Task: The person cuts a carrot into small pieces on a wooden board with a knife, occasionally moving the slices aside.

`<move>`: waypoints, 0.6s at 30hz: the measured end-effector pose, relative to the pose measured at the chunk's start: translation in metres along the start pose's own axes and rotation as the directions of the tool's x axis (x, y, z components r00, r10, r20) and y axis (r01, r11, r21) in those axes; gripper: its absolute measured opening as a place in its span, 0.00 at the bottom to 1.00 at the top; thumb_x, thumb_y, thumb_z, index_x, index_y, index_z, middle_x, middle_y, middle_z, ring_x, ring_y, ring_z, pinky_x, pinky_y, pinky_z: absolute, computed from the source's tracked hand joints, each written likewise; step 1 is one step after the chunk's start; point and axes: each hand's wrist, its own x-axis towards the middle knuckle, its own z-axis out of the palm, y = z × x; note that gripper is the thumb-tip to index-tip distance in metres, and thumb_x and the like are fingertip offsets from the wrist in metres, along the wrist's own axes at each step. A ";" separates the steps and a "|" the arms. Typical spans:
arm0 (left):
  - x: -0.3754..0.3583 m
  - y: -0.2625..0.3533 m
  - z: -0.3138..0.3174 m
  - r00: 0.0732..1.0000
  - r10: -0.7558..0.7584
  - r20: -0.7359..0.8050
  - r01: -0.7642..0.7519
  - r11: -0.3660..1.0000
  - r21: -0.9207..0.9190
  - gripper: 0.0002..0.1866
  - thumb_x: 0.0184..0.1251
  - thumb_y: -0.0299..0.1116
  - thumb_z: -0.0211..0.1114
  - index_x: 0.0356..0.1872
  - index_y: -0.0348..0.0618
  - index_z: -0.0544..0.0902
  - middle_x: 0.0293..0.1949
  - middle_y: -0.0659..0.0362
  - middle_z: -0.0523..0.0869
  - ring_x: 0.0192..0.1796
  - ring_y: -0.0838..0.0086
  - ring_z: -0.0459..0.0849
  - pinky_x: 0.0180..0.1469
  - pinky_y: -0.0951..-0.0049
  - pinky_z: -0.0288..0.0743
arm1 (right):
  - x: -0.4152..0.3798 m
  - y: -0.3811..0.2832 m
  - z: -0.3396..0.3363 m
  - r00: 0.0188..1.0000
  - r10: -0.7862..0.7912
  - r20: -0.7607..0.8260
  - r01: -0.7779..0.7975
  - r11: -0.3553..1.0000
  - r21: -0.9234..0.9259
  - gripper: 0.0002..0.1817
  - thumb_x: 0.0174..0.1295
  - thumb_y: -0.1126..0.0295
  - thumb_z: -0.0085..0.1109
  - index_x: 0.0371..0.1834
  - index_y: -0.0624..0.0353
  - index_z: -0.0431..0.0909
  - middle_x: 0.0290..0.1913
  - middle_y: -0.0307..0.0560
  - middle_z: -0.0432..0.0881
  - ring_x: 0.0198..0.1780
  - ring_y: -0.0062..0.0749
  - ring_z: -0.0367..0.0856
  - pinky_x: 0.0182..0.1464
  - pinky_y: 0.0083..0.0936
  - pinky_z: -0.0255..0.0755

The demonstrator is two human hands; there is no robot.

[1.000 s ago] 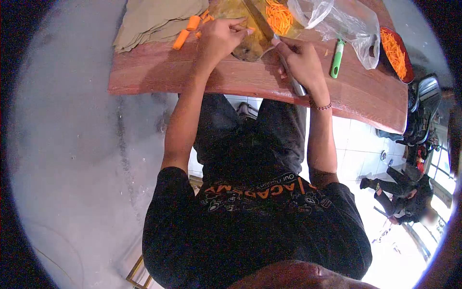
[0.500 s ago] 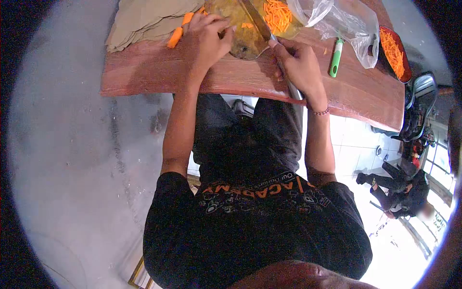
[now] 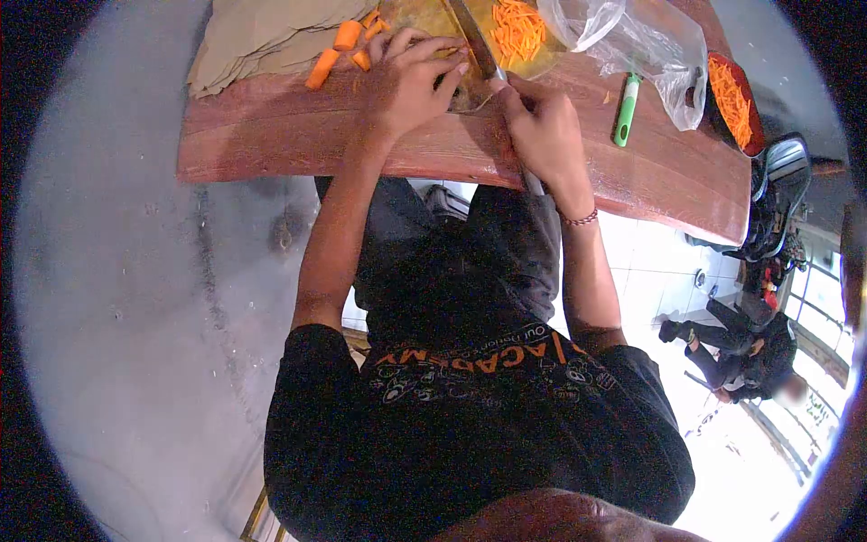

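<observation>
– By which hand is the long, straight metal knife (image 3: 472, 38) held?
– By the right hand (image 3: 542, 126). The handle is wrapped in its fingers, and the blade is pointed toward eleven o'clock, over the rounded, yellowish-brown chopping board (image 3: 423, 14).
– And how is the left hand (image 3: 411, 86) placed?
– At ten o'clock from the right hand, close beside the blade, with its fingers bent over the board. Whether anything is grasped beneath them cannot be told.
– What is found around it?
– At ten o'clock from it, thick orange carrot chunks (image 3: 347, 35) are seen on the reddish-brown wooden counter (image 3: 668, 172). Beyond them, flat brown sheets (image 3: 271, 32) are spread in overlapping layers.
– And across the blade?
– At three o'clock from it, thin orange carrot strips (image 3: 517, 34) are heaped on the board. A green-and-white handled tool (image 3: 626, 108) is laid at three o'clock from the right hand, and a crumpled clear plastic bag (image 3: 646, 54) at two. Farther toward three, similar strips are held in a dark reddish bowl (image 3: 757, 135).
</observation>
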 end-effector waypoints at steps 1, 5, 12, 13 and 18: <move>0.000 0.001 -0.002 1.000 0.001 0.002 -0.001 1.000 0.010 0.09 0.64 0.43 0.67 0.38 0.56 0.93 0.48 0.73 0.88 0.53 0.74 0.79 0.64 0.58 0.61 | 0.004 0.001 0.002 0.999 -0.036 -0.018 0.036 0.999 0.017 0.21 0.70 0.54 0.54 0.42 0.64 0.84 0.31 0.66 0.84 0.36 0.61 0.85 0.39 0.46 0.77; 0.001 0.001 -0.003 1.000 0.010 -0.023 -0.009 1.000 0.004 0.09 0.64 0.43 0.67 0.38 0.56 0.93 0.48 0.73 0.87 0.52 0.74 0.78 0.63 0.56 0.59 | 0.024 -0.003 0.003 1.000 -0.030 0.003 0.029 0.997 0.066 0.21 0.70 0.55 0.54 0.43 0.64 0.84 0.31 0.67 0.84 0.38 0.62 0.85 0.40 0.47 0.77; 0.000 -0.001 0.002 0.999 0.001 -0.045 -0.003 0.999 -0.049 0.08 0.63 0.42 0.68 0.37 0.56 0.93 0.47 0.73 0.88 0.51 0.74 0.79 0.61 0.57 0.58 | 0.020 -0.003 -0.004 1.000 -0.002 0.012 0.001 0.997 0.081 0.21 0.69 0.54 0.55 0.44 0.63 0.84 0.31 0.64 0.85 0.36 0.57 0.87 0.40 0.43 0.77; 0.000 0.000 0.002 0.998 0.016 -0.067 -0.018 0.999 -0.031 0.08 0.62 0.42 0.68 0.36 0.56 0.93 0.46 0.73 0.88 0.50 0.74 0.79 0.60 0.57 0.58 | 0.019 -0.002 -0.003 1.000 -0.009 0.011 0.008 0.995 0.094 0.21 0.69 0.54 0.55 0.44 0.63 0.84 0.31 0.63 0.85 0.36 0.56 0.87 0.39 0.42 0.77; 0.000 0.002 -0.003 0.998 0.017 -0.068 -0.017 1.000 -0.011 0.08 0.62 0.41 0.68 0.35 0.56 0.93 0.45 0.72 0.88 0.49 0.74 0.79 0.58 0.57 0.59 | 0.016 -0.006 -0.002 0.998 0.013 0.066 -0.018 0.997 0.075 0.20 0.70 0.55 0.55 0.43 0.64 0.84 0.31 0.63 0.85 0.35 0.55 0.87 0.39 0.41 0.76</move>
